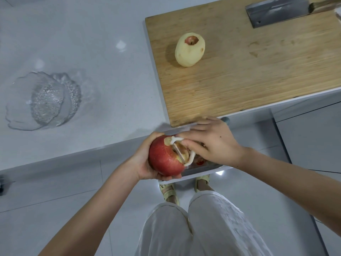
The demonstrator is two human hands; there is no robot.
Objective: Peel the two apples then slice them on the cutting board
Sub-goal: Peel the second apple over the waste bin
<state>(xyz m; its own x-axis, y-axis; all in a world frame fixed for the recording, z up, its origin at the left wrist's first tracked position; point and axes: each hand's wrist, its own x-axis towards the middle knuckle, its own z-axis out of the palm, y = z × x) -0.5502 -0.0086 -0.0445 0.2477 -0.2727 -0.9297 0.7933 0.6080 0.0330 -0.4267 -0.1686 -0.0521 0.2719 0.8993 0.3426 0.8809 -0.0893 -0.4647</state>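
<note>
My left hand (143, 161) grips a red apple (164, 159) in front of the counter's edge; a small patch at its top is peeled bare. My right hand (212, 143) holds a white peeler (182, 154) with its blade against the apple's right side. A fully peeled pale apple (190, 49) lies on the wooden cutting board (249, 71), near its left side. A cleaver (276, 12) rests at the board's far right corner.
A clear glass bowl (44, 100) sits on the grey countertop (92, 43) to the left. Below my hands a bin (203, 167) holds peel scraps. My legs and sandalled feet stand on the tiled floor beneath.
</note>
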